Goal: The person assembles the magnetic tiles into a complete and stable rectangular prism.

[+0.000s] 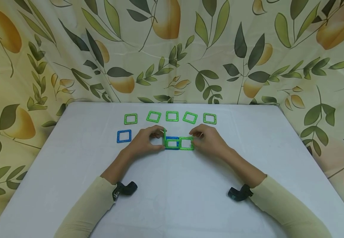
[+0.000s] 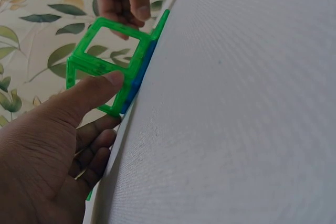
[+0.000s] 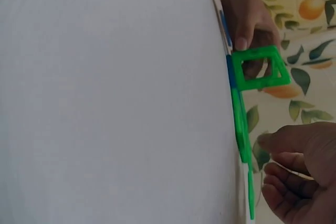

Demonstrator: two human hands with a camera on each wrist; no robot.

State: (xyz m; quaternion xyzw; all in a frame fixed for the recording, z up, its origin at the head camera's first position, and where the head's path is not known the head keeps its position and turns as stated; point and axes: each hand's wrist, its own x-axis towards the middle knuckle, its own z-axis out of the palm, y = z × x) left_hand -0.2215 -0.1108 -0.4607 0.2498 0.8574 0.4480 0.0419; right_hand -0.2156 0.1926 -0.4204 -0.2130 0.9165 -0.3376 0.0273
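Between the hands lies a blue square magnetic tile (image 1: 172, 137) with green square frames joined around it. My left hand (image 1: 146, 140) holds an upright green square tile (image 1: 164, 138) at the blue tile's left side, thumb at the near edge and fingers at the far edge. Another green tile (image 2: 118, 27) stands beside it in the left wrist view. A further green tile (image 1: 187, 149) extends to the right of the blue one. My right hand (image 1: 210, 140) is beside that tile's right edge, its fingers loosely bent and holding nothing in the right wrist view.
Several loose green square tiles, one of them a green tile (image 1: 130, 123) at the left end, form a row toward the table's back. A loose blue tile (image 1: 123, 141) lies left of my left hand. A patterned cloth (image 1: 184, 66) hangs behind the white table (image 1: 172, 198).
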